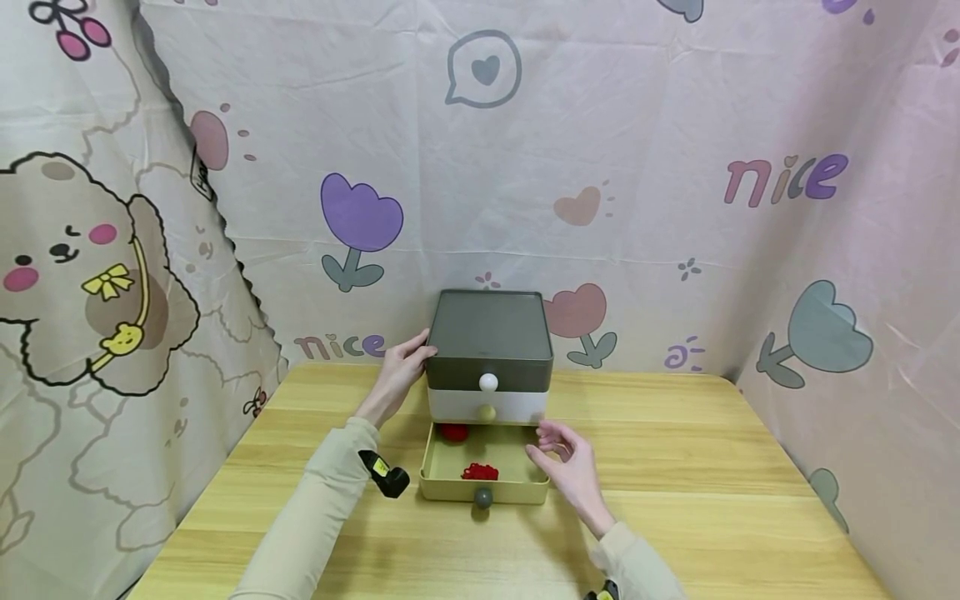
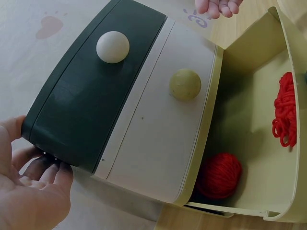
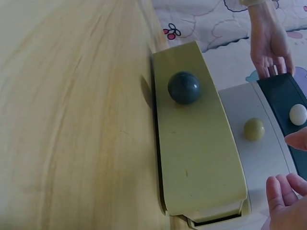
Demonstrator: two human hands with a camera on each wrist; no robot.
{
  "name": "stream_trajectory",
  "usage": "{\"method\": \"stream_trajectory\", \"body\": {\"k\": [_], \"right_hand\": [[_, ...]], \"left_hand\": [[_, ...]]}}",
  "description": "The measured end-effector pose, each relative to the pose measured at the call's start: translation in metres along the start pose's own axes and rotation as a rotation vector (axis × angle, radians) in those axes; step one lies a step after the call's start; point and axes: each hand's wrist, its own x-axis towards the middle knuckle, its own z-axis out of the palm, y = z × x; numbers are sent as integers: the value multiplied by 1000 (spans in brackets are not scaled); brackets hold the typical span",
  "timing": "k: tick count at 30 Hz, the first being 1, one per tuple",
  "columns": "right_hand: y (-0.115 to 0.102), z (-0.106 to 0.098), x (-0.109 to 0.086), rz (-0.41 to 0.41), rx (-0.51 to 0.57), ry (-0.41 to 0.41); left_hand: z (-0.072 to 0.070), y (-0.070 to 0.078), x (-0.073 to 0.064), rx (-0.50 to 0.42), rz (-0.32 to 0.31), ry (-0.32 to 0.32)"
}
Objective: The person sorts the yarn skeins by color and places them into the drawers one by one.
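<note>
A small three-tier drawer box (image 1: 491, 325) has a dark grey top, a white middle and a yellow-green bottom drawer (image 1: 450, 488) pulled out. My left hand (image 1: 405, 367) touches the box's upper left side, thumb near the corner of the dark tier; the left wrist view shows the fingers (image 2: 62, 179) against that side. Just above the open drawer's right edge hovers my right hand (image 1: 570, 467), fingers loosely bent, nothing between them. Inside the drawer lie a red yarn ball (image 2: 219, 176) at the back left and a red yarn bundle (image 2: 285, 110) near the front.
The knobs are white (image 1: 488, 382), yellow-green (image 1: 487, 413) and dark grey (image 1: 483, 497). The box stands on a light wooden table (image 1: 675, 500). A printed curtain (image 1: 480, 167) hangs behind and along the sides.
</note>
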Motion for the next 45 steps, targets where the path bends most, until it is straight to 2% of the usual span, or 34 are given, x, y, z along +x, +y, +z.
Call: {"method": "stream_trajectory", "body": {"k": [8,17,21,27,32,37,41,45], "right_hand": [[21,-5,-2,-44,23,-1],[22,-6,-17,-89,45,-4],[22,-3,-26,-69,49,7],[12,2,-39,15,62,7],[6,6,-45,52,39,-67],[27,9,-42,85,46,-151],[38,11,-41,106,-31,-199],[35,15,-44,68,-102,-270]], "left_hand": [[0,0,0,-3,-6,5],[0,0,0,-7,-1,-12],[0,0,0,-13,-2,-8],[1,-1,1,-19,-3,-2],[1,-1,0,-22,-4,-11],[1,-1,1,-16,-2,1],[1,-2,1,-13,0,-3],[1,-2,0,-16,-5,-4]]}}
